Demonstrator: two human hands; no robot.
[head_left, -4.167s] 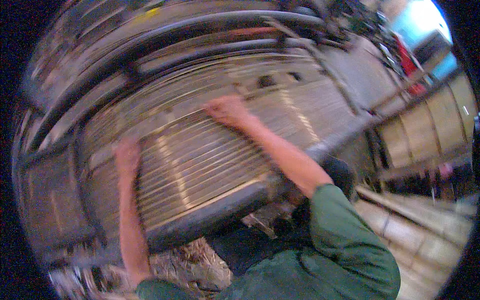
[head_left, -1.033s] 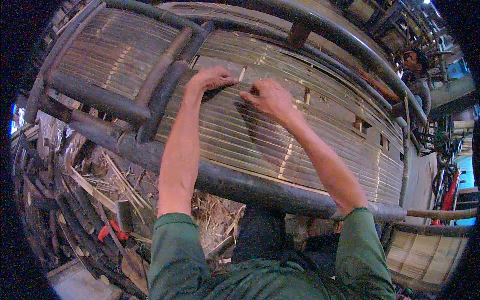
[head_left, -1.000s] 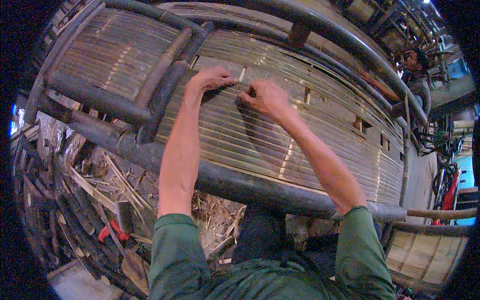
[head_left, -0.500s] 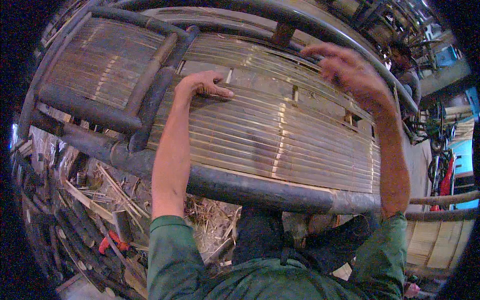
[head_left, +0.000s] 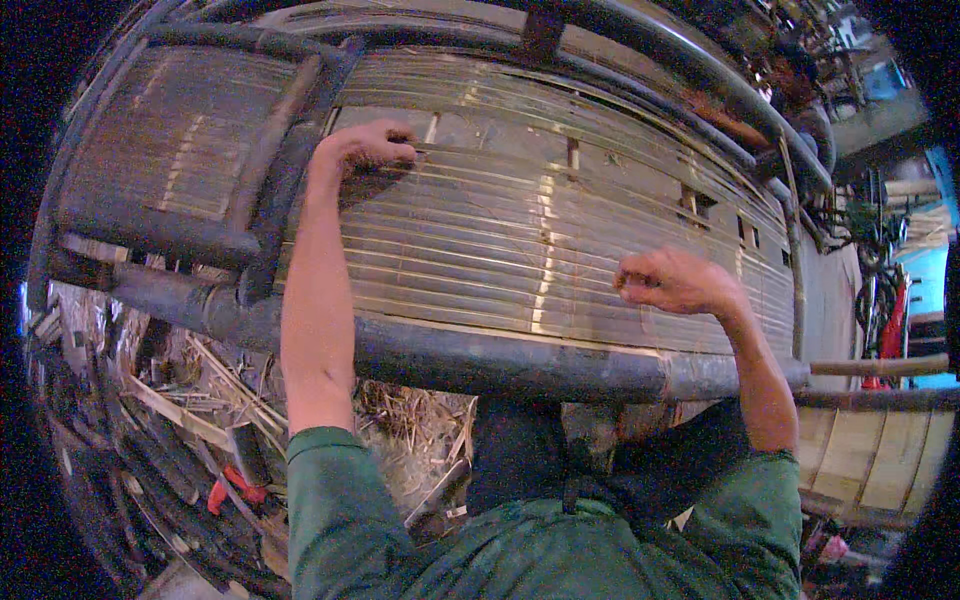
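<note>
The left hand (head_left: pixel 372 145), fingers curled, rests at a slim brown bamboo strip (head_left: pixel 490 160) on the far side of the slatted bamboo panel (head_left: pixel 450 255). The strip runs rightward from it, slanting nearer. The right hand (head_left: pixel 680 282), loosely curled, is farther off, over the near slats. Whether either grips anything, I cannot tell.

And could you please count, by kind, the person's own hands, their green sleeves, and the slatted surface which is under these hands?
Hands: 2 (left hand, right hand)
Green sleeves: 2 (left sleeve, right sleeve)
Slatted surface: 1
Total: 5
</note>
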